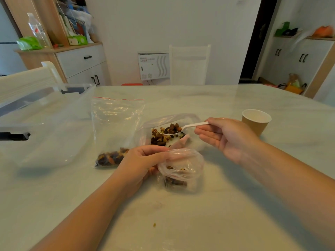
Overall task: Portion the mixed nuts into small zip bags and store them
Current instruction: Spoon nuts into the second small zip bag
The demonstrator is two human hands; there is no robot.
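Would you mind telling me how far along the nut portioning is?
Done: one clear zip bag lies with nuts at its bottom. In hand: the left hand holds a small clear bag open, partly filled, while the right hand carries a loaded white plastic spoon. Left: the supply bag's nuts, sealing, storing.

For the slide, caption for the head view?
Right hand lifts spoon of nuts; left hand holds small bag open.

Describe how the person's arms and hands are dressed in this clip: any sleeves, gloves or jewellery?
Both forearms are bare right to the frame edge, no sleeve cuffs showing. The left hand and right hand wear no gloves. No rings, watch or bracelet are visible on either.
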